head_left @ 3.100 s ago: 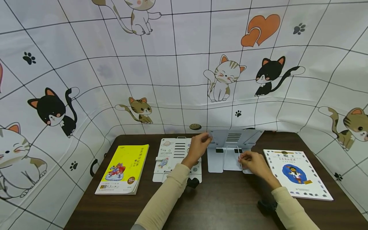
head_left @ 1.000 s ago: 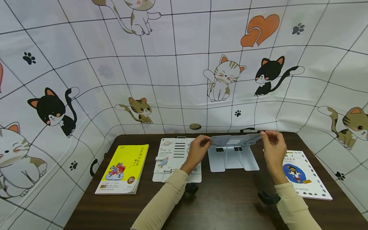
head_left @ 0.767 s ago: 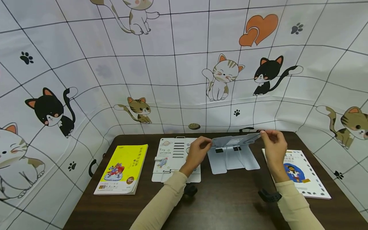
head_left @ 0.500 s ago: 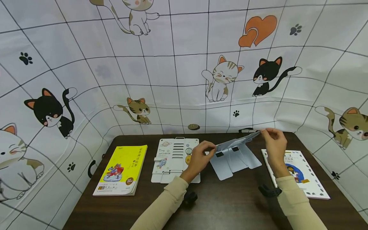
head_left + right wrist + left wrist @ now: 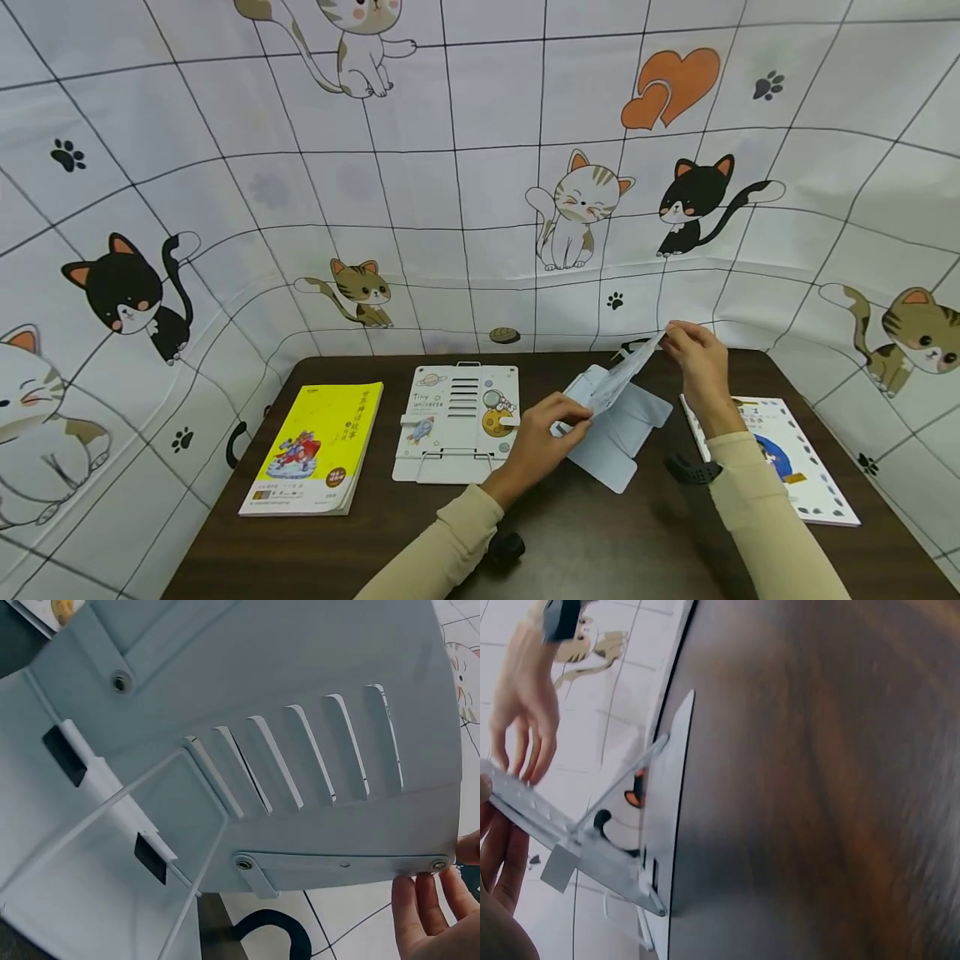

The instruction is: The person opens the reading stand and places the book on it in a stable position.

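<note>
A grey-white metal book stand (image 5: 622,429) is unfolded on the right half of the table, turned at an angle, its upper panel raised from the base. My left hand (image 5: 543,437) pinches the panel's near left edge. At the far upper edge, my right hand (image 5: 699,371) grips the other side. The right wrist view shows the slotted back of the panel (image 5: 322,750), a wire prop (image 5: 97,810) running from it to the base, and my right hand (image 5: 427,915) at its corner. In the left wrist view, the base (image 5: 667,802) appears edge-on near the dark tabletop.
A second book stand (image 5: 461,429), white with "Tiny universe" printing, lies flat left of my left hand. A yellow book (image 5: 322,442) lies farther left. A white book (image 5: 806,471) lies under my right forearm's side. The patterned curtain (image 5: 465,208) hangs behind the dark table (image 5: 600,550).
My right hand left the wire prop for the panel's upper right edge. Both hands then turned the stand, its left end coming nearer and its right end moving away.
</note>
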`<state>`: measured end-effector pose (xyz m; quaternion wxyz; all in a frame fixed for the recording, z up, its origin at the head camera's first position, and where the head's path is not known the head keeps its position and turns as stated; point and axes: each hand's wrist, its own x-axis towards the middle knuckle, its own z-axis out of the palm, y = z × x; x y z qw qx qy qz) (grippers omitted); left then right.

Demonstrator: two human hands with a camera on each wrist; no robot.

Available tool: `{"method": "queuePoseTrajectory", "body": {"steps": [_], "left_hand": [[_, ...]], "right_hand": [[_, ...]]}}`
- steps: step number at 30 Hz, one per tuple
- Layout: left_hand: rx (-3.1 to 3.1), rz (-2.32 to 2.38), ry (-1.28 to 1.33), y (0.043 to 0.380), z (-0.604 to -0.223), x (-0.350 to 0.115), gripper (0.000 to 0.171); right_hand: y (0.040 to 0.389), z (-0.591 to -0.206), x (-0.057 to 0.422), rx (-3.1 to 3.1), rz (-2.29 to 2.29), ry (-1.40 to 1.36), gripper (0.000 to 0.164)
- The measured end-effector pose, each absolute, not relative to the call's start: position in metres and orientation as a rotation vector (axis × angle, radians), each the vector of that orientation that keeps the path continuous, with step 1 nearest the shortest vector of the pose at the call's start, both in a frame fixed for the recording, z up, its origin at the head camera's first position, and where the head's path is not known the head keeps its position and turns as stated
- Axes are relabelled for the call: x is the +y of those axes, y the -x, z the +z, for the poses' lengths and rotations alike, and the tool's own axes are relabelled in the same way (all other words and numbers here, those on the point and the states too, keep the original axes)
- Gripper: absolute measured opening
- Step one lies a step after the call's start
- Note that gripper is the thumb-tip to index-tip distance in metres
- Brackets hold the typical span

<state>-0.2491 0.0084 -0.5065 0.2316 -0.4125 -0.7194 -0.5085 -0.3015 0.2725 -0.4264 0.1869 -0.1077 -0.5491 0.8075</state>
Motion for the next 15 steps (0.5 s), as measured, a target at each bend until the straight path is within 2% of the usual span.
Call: {"method": "queuePoseTrajectory", "body": {"steps": [7, 15], "left_hand": [[-1.957, -1.277, 1.098, 0.232, -0.507, 0.018, 0.014], [-1.913, -1.148, 1.023, 0.218, -0.503, 0.040, 0.014]], "right_hand": [[0.311, -0.428, 0.265, -1.688, 2.345, 0.196, 0.007], [0.327, -0.423, 0.258, -1.900, 2.321, 0.082, 0.015]]}}
